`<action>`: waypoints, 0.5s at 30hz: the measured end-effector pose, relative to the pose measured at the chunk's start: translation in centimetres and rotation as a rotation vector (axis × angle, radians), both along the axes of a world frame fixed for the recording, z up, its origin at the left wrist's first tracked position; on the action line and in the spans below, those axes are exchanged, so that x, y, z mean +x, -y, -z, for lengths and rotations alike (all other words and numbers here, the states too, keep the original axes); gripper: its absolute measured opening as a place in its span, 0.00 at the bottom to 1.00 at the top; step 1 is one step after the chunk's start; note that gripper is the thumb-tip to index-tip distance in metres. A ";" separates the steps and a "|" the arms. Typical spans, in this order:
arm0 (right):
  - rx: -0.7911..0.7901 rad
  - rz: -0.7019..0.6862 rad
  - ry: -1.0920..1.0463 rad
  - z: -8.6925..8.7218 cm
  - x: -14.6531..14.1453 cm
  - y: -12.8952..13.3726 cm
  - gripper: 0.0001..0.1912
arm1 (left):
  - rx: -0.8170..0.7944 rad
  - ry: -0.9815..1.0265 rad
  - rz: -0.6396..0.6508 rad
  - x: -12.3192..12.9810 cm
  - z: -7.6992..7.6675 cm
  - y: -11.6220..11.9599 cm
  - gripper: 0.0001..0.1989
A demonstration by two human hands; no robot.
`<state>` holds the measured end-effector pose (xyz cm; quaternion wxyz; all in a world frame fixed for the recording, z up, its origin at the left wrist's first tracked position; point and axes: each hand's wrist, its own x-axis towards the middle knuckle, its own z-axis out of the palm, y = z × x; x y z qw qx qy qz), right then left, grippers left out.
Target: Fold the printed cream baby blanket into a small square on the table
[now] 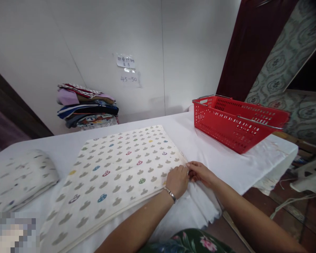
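Note:
A cream cloth (126,167) printed with grey and coloured mushroom shapes lies folded and mostly flat on the white-covered table. At its near right corner, my left hand (177,181), with a silver bracelet at the wrist, has its fingers closed on the layered edge. My right hand (201,173) meets it there from the right, thumb and fingers pinching the same corner. The fingertips of both hands partly hide the bit of fabric between them.
A red plastic basket (226,123) with metal handles stands at the back right. Folded fabrics (88,107) are stacked against the wall at the back left. Another printed cloth (23,179) lies folded at the left. The white tablecloth (205,207) hangs over the front edge.

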<state>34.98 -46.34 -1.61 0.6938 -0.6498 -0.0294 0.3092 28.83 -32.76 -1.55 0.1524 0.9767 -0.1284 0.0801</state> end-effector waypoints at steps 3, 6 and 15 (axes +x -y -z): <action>-0.065 0.013 0.082 0.2 -0.1 -0.2 0.15 | -0.071 -0.028 -0.010 0.0 -0.2 -0.2 0.12; -0.143 0.042 0.159 0.6 -0.1 -0.6 0.14 | -0.157 -0.124 -0.087 0.9 -1.2 -1.2 0.15; -0.309 0.108 0.607 2.3 -0.2 -1.1 0.15 | -0.431 -0.429 -0.411 8.8 -3.0 -2.7 0.21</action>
